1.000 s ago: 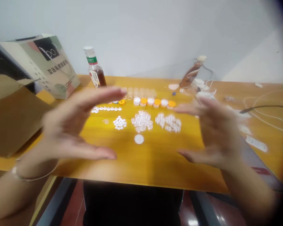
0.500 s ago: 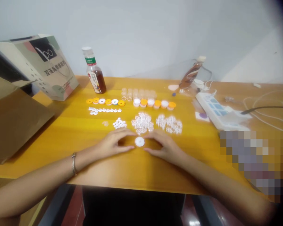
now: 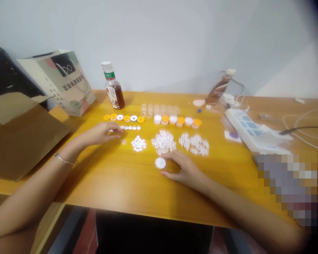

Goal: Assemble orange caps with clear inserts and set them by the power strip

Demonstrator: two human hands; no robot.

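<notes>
When going by the white disc (image 3: pixel 160 163), can see it flat on the wooden table (image 3: pixel 108 187). Just right of the disc, the right hand (image 3: pixel 187 171), thumb and forefinger curved and well apart, one tip near its back edge, the other near its front. Can't tell about actual contact tbh. Well behind and left of the disc, the left hand (image 3: pixel 104 134), right at a row of small white pieces (image 3: pixel 130 128) and partly in front of it. Can't tell about that grip, pinched or loose. Just behind the disc, a pile of white lattice pieces (image 3: pixel 163 141); behind and left of it, a heap of white buttons (image 3: pixel 138 144). Farther behind it, orange and white lids (image 3: pixel 177 120), then clear cylinders (image 3: pixel 159 109). Way back-left of it, a bottle with a green label (image 3: pixel 113 90).
</notes>
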